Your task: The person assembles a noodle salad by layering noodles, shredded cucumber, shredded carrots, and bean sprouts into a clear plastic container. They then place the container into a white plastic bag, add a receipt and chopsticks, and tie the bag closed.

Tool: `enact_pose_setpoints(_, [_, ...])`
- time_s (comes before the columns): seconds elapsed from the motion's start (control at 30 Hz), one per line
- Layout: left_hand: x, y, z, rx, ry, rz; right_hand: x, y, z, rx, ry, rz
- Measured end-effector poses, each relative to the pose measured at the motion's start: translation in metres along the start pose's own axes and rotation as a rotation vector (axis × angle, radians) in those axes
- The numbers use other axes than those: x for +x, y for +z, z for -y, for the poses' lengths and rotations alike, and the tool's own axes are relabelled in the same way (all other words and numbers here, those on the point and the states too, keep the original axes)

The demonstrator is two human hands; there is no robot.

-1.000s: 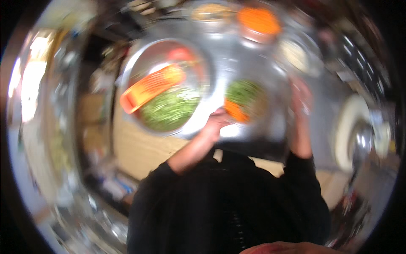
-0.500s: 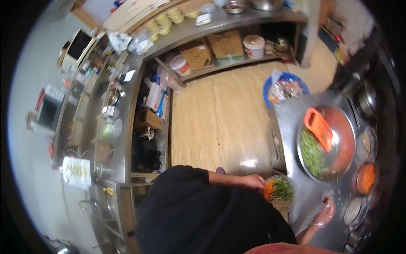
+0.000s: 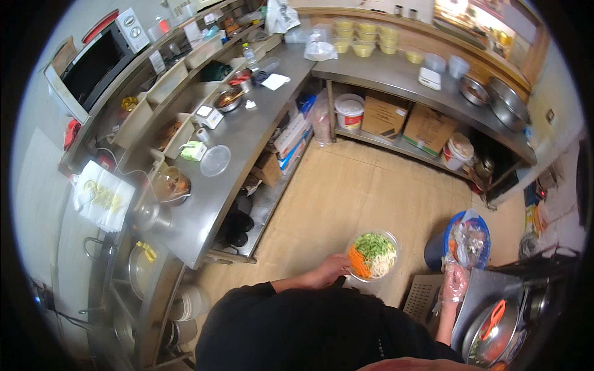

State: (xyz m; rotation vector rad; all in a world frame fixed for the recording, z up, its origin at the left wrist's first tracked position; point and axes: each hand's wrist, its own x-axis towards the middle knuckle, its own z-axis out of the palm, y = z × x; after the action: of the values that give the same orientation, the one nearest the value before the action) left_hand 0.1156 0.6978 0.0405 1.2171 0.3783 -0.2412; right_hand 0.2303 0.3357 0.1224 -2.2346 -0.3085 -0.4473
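Observation:
My left hand [image 3: 334,269] is closed on the rim of a round clear bowl [image 3: 396,242], held out in front of my body. Shredded green vegetable [image 3: 375,245], orange carrot shreds [image 3: 357,262] and pale strands [image 3: 384,264] fill it in separate sections. My right hand [image 3: 455,282] wears a loose clear plastic glove and is at the near edge of a blue bin [image 3: 435,249]. Crumpled film blurs its fingers, so their pose is unclear. Plastic and scraps [image 3: 469,242] lie in the bin.
A steel counter [image 3: 229,179] on the left carries a clear lid [image 3: 215,161], a small scale [image 3: 208,116] and pans. Stacked yellow-filled cups [image 3: 365,37] stand on the far counter. At lower right, a steel basin [image 3: 479,328] holds an orange grater [image 3: 493,319].
My body and view have turned left, away from the right-hand worktop. The bowl has moved with my left hand; my gloved right hand has gone from above the worktop to the bin.

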Motion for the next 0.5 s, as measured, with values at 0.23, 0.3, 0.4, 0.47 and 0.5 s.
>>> enact_pose_setpoints(0.23, [0.052,-0.119,-0.044,-0.625,-0.028,-0.244,0.122,0.134,0.019,0.004,-0.097,0.265])
enact_pose_setpoints(0.3, [0.065,-0.148,-0.052,-0.664,0.047,-0.310,0.165,0.184,0.019,0.019,-0.187,0.271])
enact_pose_setpoints(0.4, [0.085,-0.185,-0.074,-0.692,0.146,-0.426,0.238,0.272,0.026,0.207,-0.164,0.349])
enact_pose_setpoints(0.47, [0.093,-0.200,-0.092,-0.705,0.162,-0.556,0.280,0.322,0.038,0.283,-0.176,0.401])
enact_pose_setpoints(0.5, [0.096,-0.205,-0.101,-0.743,0.157,-0.615,0.298,0.343,0.045,0.320,-0.194,0.443])
